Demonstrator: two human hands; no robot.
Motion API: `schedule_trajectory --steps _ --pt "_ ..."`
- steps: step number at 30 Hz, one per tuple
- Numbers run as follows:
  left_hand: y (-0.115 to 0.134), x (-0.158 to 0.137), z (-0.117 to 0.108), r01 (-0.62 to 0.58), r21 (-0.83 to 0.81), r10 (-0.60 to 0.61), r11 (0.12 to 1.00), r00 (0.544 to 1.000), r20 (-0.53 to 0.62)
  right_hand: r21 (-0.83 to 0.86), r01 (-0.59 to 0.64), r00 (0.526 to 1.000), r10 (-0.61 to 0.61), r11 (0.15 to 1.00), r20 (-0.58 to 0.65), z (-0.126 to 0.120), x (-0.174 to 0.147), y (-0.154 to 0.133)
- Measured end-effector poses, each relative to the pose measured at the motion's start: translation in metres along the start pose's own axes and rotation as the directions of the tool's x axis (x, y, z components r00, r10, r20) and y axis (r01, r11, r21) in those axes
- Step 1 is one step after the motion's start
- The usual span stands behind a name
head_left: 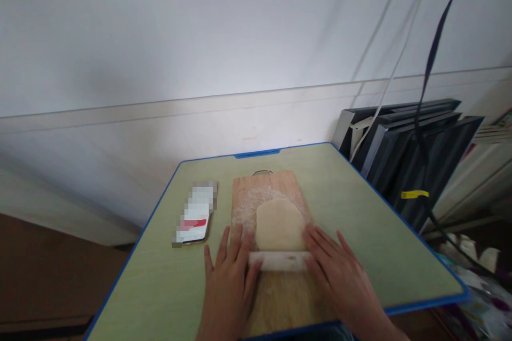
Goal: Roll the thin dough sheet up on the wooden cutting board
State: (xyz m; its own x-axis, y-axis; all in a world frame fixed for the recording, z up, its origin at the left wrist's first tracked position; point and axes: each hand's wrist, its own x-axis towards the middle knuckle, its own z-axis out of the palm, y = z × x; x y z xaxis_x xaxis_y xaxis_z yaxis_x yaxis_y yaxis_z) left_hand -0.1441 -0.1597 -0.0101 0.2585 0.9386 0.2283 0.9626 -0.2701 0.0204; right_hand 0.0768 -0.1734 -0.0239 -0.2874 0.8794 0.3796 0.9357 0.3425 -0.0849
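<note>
A floured wooden cutting board [264, 184] with a metal handle at its far end lies on the table. On it is a flat, roughly round sheet of dough [280, 224]. Across the dough's near edge lies a pale rolling pin [280, 261]. My left hand [230, 272] holds the pin's left end between thumb and forefinger, its other fingers spread. At the right end, my right hand [336, 266] has the pin under its fingers and thumb, slightly blurred. Both pin ends are hidden by my hands.
A phone [198, 213] lies on the green table [352, 213], left of the board. The table has a blue edge and stands against a white wall [180, 37]. Dark flat panels [404, 144] lean at the right, with a black cable [430, 64] hanging before them.
</note>
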Motion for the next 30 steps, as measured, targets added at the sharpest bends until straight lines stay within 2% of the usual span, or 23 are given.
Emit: schedule_trajectory --steps 5,9,12,16,18,21,24,28,30 --pt "0.006 0.038 -0.016 0.022 0.006 -0.023 1.0 0.996 0.085 0.039 -0.09 0.993 0.087 0.995 0.081 0.001 0.034 0.01" --pt "0.008 0.048 -0.019 0.019 0.01 -0.02 1.0 0.995 0.097 0.062 -0.123 0.988 0.117 0.99 0.1 0.002 0.041 0.014" --pt "0.006 0.036 -0.016 0.01 -0.002 -0.01 1.0 0.997 0.07 0.048 -0.105 0.993 0.102 0.993 0.065 0.002 0.029 0.008" --pt "0.001 0.006 -0.003 -0.032 0.001 0.032 0.999 0.999 -0.017 -0.015 -0.032 0.998 0.031 0.999 -0.055 0.003 -0.001 -0.003" --pt "-0.002 -0.009 0.005 -0.047 0.02 0.048 0.999 0.996 -0.069 -0.05 0.015 0.992 -0.021 0.999 -0.125 0.005 -0.014 -0.007" --pt "-0.004 -0.017 0.011 -0.037 0.031 0.039 0.999 0.996 -0.079 -0.092 0.05 0.978 -0.067 0.995 -0.195 0.01 -0.021 -0.008" --pt "-0.001 -0.004 0.004 -0.001 0.008 0.001 1.0 1.0 -0.019 -0.084 0.027 0.982 -0.042 0.996 -0.186 0.012 -0.011 -0.004" --pt "0.005 0.029 -0.013 0.014 -0.02 -0.012 1.0 0.996 0.084 0.001 -0.039 0.996 0.039 0.999 -0.075 0.01 0.016 0.004" --pt "0.007 0.042 -0.017 0.019 -0.02 -0.017 1.0 0.996 0.087 0.041 -0.071 0.997 0.072 0.997 -0.027 0.008 0.028 0.007"
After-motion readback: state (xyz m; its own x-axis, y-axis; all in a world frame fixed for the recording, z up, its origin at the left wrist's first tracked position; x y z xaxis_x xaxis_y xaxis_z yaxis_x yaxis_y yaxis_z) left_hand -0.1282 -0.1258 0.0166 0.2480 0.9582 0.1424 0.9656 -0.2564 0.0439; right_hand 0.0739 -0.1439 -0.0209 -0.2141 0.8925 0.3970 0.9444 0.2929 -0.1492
